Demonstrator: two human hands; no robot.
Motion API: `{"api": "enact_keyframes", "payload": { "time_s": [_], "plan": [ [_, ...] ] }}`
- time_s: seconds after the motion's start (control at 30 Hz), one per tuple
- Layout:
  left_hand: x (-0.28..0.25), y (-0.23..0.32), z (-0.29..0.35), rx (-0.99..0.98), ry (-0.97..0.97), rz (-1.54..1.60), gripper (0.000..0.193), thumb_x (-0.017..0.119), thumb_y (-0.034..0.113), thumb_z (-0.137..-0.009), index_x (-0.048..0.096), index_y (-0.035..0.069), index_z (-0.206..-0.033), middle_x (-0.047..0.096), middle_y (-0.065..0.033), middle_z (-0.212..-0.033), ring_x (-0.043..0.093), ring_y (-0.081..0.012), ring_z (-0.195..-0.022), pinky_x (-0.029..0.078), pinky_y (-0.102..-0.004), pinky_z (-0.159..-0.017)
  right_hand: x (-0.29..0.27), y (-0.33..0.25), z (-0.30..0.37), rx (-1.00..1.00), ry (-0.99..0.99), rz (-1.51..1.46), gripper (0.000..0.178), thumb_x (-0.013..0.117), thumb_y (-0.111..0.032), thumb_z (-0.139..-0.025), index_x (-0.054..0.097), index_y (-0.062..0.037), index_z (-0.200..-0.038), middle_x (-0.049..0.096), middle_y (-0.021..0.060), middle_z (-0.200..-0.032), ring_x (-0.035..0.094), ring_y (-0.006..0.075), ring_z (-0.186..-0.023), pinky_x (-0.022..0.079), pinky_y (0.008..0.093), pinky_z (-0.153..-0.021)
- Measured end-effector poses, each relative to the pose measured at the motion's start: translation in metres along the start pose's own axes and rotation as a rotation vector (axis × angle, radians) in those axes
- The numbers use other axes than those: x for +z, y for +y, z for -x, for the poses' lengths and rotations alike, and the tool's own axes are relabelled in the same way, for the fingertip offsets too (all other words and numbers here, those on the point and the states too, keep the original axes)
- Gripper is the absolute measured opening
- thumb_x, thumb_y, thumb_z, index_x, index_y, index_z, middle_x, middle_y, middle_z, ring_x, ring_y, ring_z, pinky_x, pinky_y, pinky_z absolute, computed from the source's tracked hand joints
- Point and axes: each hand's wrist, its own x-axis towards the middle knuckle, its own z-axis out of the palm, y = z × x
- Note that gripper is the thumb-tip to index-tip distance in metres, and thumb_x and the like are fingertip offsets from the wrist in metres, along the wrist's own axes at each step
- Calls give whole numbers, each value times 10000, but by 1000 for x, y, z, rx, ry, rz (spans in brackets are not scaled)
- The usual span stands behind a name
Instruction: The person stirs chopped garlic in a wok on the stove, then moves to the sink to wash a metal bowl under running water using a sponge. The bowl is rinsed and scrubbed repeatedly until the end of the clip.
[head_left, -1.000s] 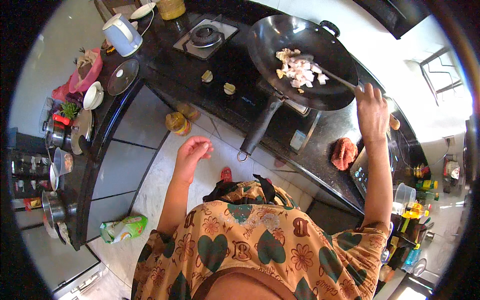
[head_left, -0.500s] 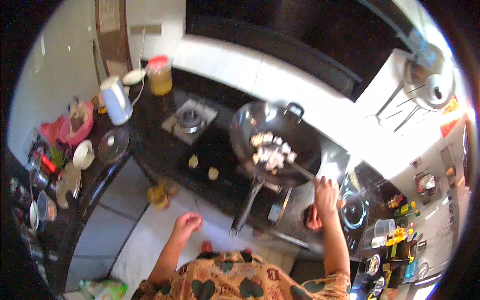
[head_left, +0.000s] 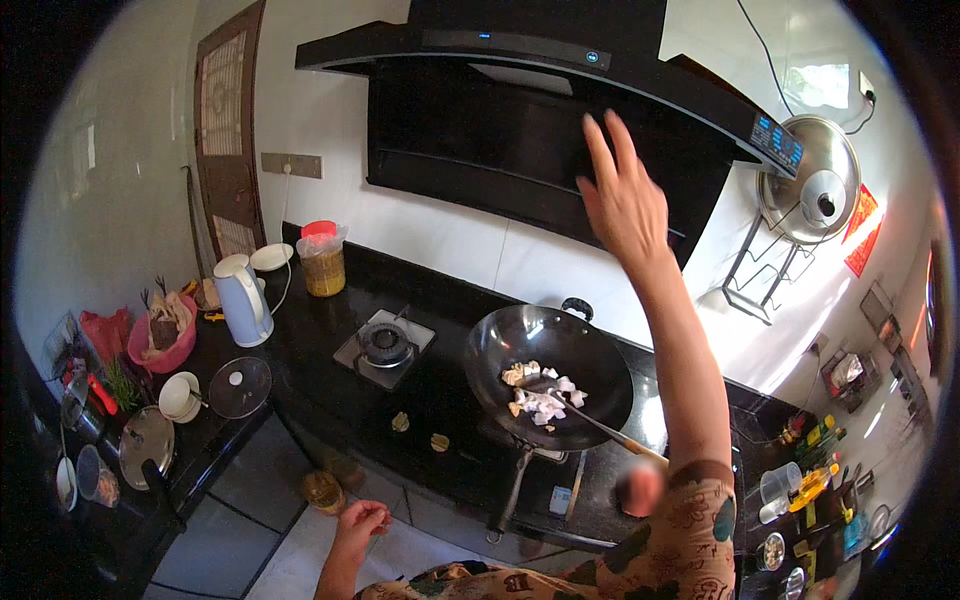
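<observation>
My right hand (head_left: 625, 195) is raised in front of the black range hood (head_left: 520, 130), fingers spread, holding nothing. Below it a dark wok (head_left: 590, 362) sits on the stove, with pale chopped pieces of food (head_left: 545, 400) gathered in its middle. A spatula (head_left: 598, 425) leans over the wok's near right rim, its blade among the pieces and its wooden handle outside; no hand is on it. Low at the front, my left hand (head_left: 362, 522) hangs near the counter edge with its fingers curled in, nothing visible in them. The wok's long handle (head_left: 515, 490) points towards me.
Left of the wok is a bare gas burner (head_left: 386, 343). Farther left stand a kettle (head_left: 243, 302), a red-lidded jar (head_left: 323, 265), a glass lid (head_left: 240, 388) and a pink basin (head_left: 175, 345). A large lid (head_left: 810, 180) hangs on the right wall; bottles (head_left: 815, 487) stand at far right.
My right hand has let go of the spatula and risen up to the range hood. The spatula stays resting in the wok. My left hand is lower, and the view has tilted upward.
</observation>
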Motion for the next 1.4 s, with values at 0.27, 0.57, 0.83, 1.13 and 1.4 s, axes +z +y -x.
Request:
{"api": "enact_keyframes", "payload": {
  "time_s": [0.27, 0.57, 0.83, 1.13, 1.4],
  "plan": [
    [-44, -13, 10, 65, 116, 116, 189, 608, 153, -839, 562, 39, -983, 608, -90, -886, 609, -211, -828, 515, -354, -658, 60, 18, -96, 138, -111, 238, 777, 663, -342, -776, 236, -143, -1394, 245, 224, -1415, 645, 295, -809, 563, 344, -617],
    [-61, -12, 20, 60, 220, 110, 128, 590, 146, -847, 565, 41, -916, 600, -46, -844, 586, -148, -797, 489, -276, -645, 69, 18, -89, 77, -286, 436, 908, 565, -565, -779, 107, -136, -1434, 140, 286, -1430, 665, 266, -722, 538, 274, -515],
    [-53, -31, 30, 75, 204, 72, 131, 588, 179, -857, 571, 71, -929, 604, -30, -846, 576, -128, -779, 475, -275, -654, 13, -88, 14, -501, 28, -92, 606, 594, -273, -781, 338, -264, -1331, 491, 162, -1200, 569, 192, -526, 478, 262, -427],
    [-64, -105, 83, -171, 187, -218, 139, 589, 163, -860, 568, 44, -928, 585, -5, -817, 541, -77, -731, 447, -235, -633, -72, -112, 229, -202, -449, -524, 387, 568, -26, -772, 507, -115, -1144, 633, 101, -946, 577, 203, -638, 487, 296, -559],
    [-52, -117, 78, -17, -166, -886, 230, 644, 155, -780, 571, 38, -963, 595, -103, -911, 607, -231, -859, 482, -330, -766, -109, -55, 412, 599, -195, -467, 315, 541, -18, -845, 481, 19, -1151, 607, 105, -871, 535, 148, -657, 454, 250, -574]
  ]
}}
